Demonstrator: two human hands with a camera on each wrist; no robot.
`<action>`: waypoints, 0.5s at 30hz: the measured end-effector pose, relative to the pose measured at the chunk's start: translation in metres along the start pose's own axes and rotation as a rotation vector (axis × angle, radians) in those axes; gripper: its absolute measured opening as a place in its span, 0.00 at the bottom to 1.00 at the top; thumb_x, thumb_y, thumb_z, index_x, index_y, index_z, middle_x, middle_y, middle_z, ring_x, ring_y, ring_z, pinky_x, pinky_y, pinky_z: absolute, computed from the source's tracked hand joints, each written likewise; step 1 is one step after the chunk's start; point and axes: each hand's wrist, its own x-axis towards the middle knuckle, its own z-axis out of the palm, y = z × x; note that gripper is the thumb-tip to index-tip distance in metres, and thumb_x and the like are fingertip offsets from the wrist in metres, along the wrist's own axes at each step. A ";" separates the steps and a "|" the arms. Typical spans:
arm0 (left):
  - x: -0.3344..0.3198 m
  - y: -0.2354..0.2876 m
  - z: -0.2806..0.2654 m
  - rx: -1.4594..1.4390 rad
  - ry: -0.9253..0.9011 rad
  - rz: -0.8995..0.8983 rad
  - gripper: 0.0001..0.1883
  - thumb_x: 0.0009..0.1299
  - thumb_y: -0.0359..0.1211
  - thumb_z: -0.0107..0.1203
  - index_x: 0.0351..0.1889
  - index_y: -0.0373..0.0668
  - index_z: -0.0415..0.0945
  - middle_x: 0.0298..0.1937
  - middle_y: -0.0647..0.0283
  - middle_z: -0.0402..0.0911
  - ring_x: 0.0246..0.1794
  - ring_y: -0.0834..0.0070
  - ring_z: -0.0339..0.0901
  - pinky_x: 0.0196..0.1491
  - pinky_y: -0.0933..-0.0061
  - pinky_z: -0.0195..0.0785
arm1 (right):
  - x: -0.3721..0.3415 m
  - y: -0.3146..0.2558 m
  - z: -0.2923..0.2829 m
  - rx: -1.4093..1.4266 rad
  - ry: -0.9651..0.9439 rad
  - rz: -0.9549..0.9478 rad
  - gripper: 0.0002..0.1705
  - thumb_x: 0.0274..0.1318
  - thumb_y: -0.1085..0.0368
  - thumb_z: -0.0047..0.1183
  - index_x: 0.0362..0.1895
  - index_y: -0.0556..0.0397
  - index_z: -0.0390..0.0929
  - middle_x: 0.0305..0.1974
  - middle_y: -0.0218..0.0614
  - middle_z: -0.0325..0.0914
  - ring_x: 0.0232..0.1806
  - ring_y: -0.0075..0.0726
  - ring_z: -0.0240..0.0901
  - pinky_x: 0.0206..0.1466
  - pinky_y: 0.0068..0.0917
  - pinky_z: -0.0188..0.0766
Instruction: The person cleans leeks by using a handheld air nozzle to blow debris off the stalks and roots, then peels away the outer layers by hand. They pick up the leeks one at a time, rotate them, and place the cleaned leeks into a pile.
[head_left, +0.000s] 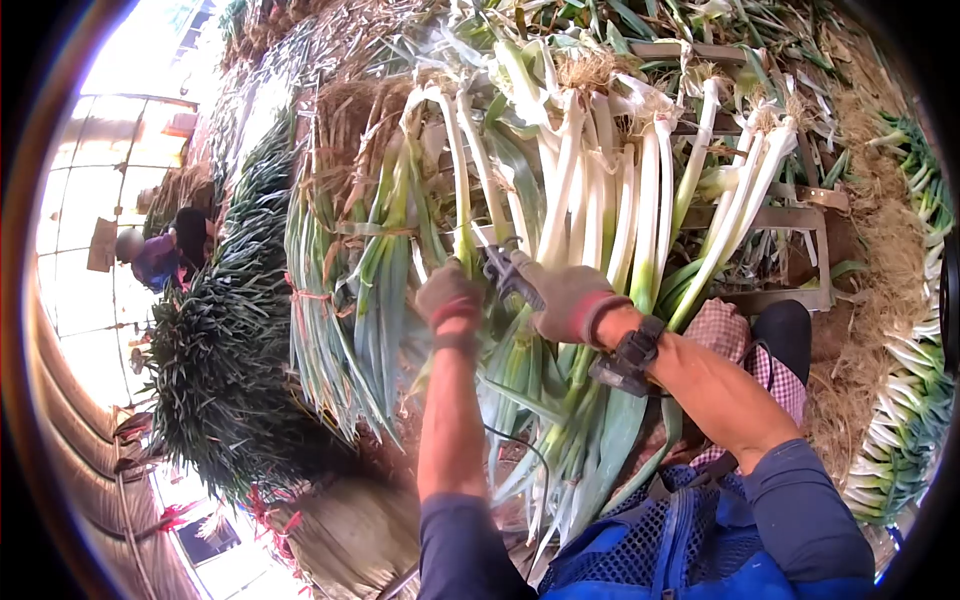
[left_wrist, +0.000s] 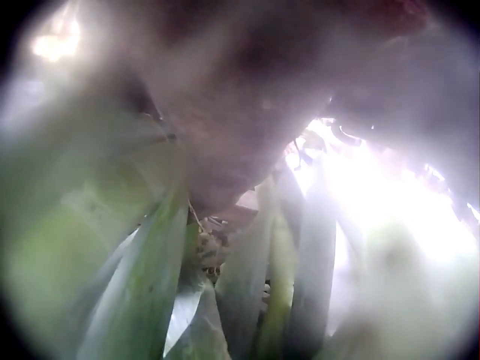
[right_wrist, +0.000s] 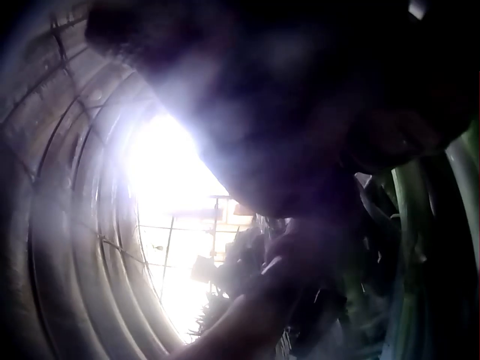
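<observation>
Leeks (head_left: 600,190) lie in a loose bundle across the middle of the head view, pale shafts and matted roots toward the top, green leaves fanning down toward the person's lap. Both hands work in among them, in greyish gloves with red cuffs. The left hand (head_left: 450,297) has its fingers curled at a leek stalk (head_left: 463,238), its grip closed on it where the white turns green; in the left wrist view, broad leaves stand close under the blurred glove. The right hand (head_left: 575,303), just beside it, has its grip clamped on a dark tool (head_left: 512,277) that points toward the left hand; the tool's kind cannot be told, and the right wrist view is too dark to show it. A watch-like band (head_left: 640,345) sits round the right wrist.

Left of the bundle hang more long leaves, some bound with a pinkish tie (head_left: 310,295). Beyond them rises a big heap of dark green leaves (head_left: 230,390), with another person (head_left: 160,262) near a bright wire grid (head_left: 90,210). On the right, a metal frame (head_left: 822,250) stands partly behind the leeks, fibrous roots (head_left: 865,290) cover the ground, and a row of trimmed-looking leeks (head_left: 895,430) runs along the edge.
</observation>
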 end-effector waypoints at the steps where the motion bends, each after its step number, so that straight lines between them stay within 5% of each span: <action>1: 0.000 0.000 -0.001 0.003 -0.011 -0.006 0.17 0.59 0.44 0.69 0.44 0.50 0.87 0.41 0.51 0.91 0.44 0.49 0.90 0.46 0.50 0.82 | 0.003 0.002 0.000 -0.018 0.030 -0.028 0.53 0.62 0.54 0.61 0.87 0.44 0.50 0.46 0.52 0.88 0.48 0.57 0.88 0.55 0.49 0.82; 4: 0.005 -0.001 0.003 -0.003 -0.017 -0.044 0.15 0.61 0.42 0.68 0.44 0.50 0.88 0.41 0.51 0.91 0.44 0.50 0.90 0.46 0.50 0.82 | -0.026 -0.004 -0.009 0.119 -0.210 0.020 0.53 0.62 0.54 0.60 0.87 0.44 0.50 0.48 0.54 0.88 0.49 0.59 0.88 0.56 0.49 0.82; 8: 0.005 0.001 0.006 -0.005 -0.023 -0.070 0.13 0.64 0.39 0.66 0.45 0.50 0.88 0.41 0.51 0.91 0.45 0.50 0.90 0.46 0.50 0.82 | -0.021 -0.001 0.013 0.068 -0.227 -0.011 0.55 0.61 0.53 0.62 0.88 0.45 0.48 0.48 0.54 0.88 0.48 0.56 0.88 0.57 0.47 0.83; 10: -0.001 0.008 -0.011 0.025 -0.050 -0.035 0.08 0.65 0.40 0.66 0.38 0.50 0.88 0.39 0.56 0.91 0.42 0.57 0.90 0.48 0.57 0.82 | -0.002 -0.002 0.005 0.080 -0.203 0.004 0.54 0.61 0.54 0.62 0.87 0.45 0.49 0.48 0.55 0.87 0.48 0.57 0.88 0.57 0.48 0.83; 15: 0.000 0.013 -0.011 0.021 -0.087 -0.069 0.13 0.61 0.40 0.67 0.42 0.50 0.87 0.41 0.57 0.91 0.44 0.57 0.90 0.49 0.58 0.82 | 0.013 0.001 -0.010 0.077 -0.097 0.052 0.52 0.62 0.56 0.60 0.87 0.45 0.51 0.46 0.52 0.88 0.45 0.55 0.88 0.51 0.46 0.83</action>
